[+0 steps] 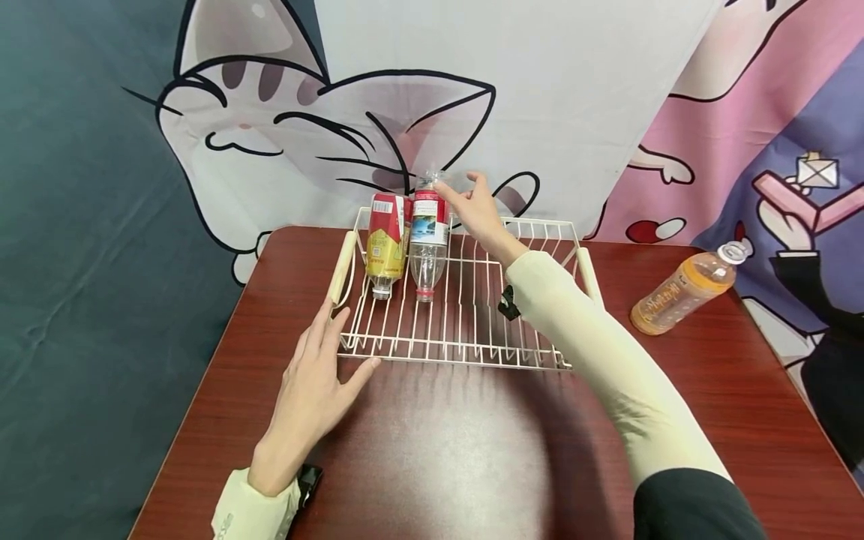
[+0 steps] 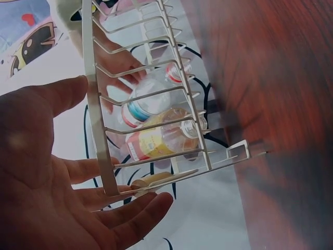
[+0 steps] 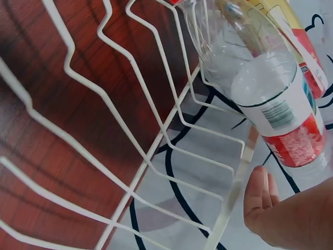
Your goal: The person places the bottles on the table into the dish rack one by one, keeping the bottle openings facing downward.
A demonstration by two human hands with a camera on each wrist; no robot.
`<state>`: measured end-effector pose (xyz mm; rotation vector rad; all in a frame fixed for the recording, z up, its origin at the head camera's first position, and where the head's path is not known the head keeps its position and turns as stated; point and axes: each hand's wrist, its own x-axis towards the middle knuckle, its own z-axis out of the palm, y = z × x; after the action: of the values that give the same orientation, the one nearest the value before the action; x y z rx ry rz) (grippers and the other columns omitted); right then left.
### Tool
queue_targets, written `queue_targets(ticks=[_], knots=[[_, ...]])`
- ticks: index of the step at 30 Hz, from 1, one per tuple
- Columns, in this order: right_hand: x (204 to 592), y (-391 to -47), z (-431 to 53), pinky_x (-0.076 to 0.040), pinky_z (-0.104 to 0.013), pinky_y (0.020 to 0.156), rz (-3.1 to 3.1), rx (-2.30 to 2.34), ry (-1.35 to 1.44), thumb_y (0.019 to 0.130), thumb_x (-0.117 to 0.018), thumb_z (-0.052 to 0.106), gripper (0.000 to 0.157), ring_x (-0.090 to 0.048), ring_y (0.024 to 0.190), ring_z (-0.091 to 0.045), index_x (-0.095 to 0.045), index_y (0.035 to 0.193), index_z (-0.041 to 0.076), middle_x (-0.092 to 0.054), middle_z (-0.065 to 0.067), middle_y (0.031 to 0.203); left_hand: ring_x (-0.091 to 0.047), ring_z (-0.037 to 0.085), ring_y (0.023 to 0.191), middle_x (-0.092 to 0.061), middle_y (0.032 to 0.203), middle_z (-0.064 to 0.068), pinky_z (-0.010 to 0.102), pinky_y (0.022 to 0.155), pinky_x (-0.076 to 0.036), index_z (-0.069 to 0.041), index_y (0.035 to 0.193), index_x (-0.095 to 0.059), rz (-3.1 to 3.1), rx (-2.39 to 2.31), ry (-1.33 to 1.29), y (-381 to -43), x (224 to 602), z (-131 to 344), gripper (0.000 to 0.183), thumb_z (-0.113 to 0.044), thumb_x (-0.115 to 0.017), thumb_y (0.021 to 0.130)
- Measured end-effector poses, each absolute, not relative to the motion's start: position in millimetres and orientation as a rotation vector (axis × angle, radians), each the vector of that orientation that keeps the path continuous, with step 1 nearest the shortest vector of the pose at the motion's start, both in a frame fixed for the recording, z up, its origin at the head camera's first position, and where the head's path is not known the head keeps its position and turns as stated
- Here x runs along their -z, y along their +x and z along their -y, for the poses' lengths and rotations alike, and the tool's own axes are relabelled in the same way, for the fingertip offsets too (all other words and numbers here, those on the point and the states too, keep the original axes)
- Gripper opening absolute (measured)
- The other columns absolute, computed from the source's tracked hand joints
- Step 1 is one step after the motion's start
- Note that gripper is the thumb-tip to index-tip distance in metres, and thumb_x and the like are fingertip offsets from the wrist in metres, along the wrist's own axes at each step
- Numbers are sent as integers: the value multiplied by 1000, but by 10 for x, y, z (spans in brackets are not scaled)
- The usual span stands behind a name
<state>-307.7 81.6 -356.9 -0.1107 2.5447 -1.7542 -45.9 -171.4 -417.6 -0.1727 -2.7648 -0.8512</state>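
Note:
Two empty plastic bottles stand upside down, leaning, on the left side of a white wire rack [image 1: 472,352]. One has a red-and-yellow label [image 1: 386,236]; beside it is a clear bottle [image 1: 428,259] with a red cap and a red, white and blue label. My right hand [image 1: 482,214] is at the clear bottle's raised base, fingers spread; whether a fingertip touches it I cannot tell. In the right wrist view those fingers [image 3: 256,195] lie beside the bottle. My left hand [image 1: 313,382] is at the rack's front left corner, fingers extended by the pale handle [image 1: 343,266], thumb against the front rail [image 2: 96,120].
An orange-labelled bottle [image 1: 685,289] with a white cap stands on the brown table [image 1: 432,450], right of the rack. A cartoon-printed cloth [image 1: 560,90] hangs behind the table. A second pale handle [image 1: 590,276] is on the rack's right side.

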Motion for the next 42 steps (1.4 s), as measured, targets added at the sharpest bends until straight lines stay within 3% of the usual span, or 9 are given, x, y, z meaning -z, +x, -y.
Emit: queue_targets(ticks=[4,10,17,25,30,37,42], knots=[[3487,-3029,-886,-48,-34,89,-2590,1769,-108,106,-69,56,95,-58,102,-19,-23,174,7,-61,-10,123,-44,46,154,-30,181,14,76,103,-49,-8,168,-45,2762,854,-168,-468,4179,1707,88,-44,-83,98],[3261,-2815,-1033,-52,-39,99,-2569,1876,-103,107,-69,53,93,-61,121,-26,-23,175,10,-60,-15,147,-42,47,154,-31,180,15,77,104,-48,-6,167,-46,2751,850,-164,-483,4176,1695,87,-44,-83,99],[3058,-2535,-1217,-51,-37,106,-2434,2046,-145,110,-67,40,81,-60,126,-25,-27,172,7,-56,-12,138,-43,46,155,-34,178,14,78,101,-48,-5,165,-48,2715,849,-148,-494,4182,1688,82,-44,-81,100],[3008,-2277,-1396,-50,-38,109,-2368,2066,-196,111,-64,38,75,-63,127,-23,-31,171,8,-57,-16,146,-43,46,155,-35,178,14,78,100,-47,-5,164,-50,2710,849,-121,-495,4199,1666,80,-45,-80,101],[2942,-2006,-1572,-51,-38,107,-2270,2122,-231,111,-62,30,67,-66,119,-17,-36,167,6,-59,-12,141,-43,44,154,-37,176,11,78,99,-47,-6,164,-50,2711,856,-114,-502,4199,1673,79,-45,-79,102],[2965,-1575,-1902,-56,-28,96,-2249,2253,-279,113,-60,15,49,-71,110,-14,-47,160,7,-69,-2,123,-43,43,153,-38,175,12,77,100,-47,-7,164,-51,2721,854,-116,-517,4182,1695,78,-44,-80,102],[3137,-1358,-2141,-61,-26,90,-2102,2526,-360,112,-57,2,35,-75,108,-17,-59,147,7,-76,-5,117,-46,45,151,-39,173,14,76,98,-48,-6,163,-52,2708,845,-119,-512,4196,1697,78,-42,-81,101]])
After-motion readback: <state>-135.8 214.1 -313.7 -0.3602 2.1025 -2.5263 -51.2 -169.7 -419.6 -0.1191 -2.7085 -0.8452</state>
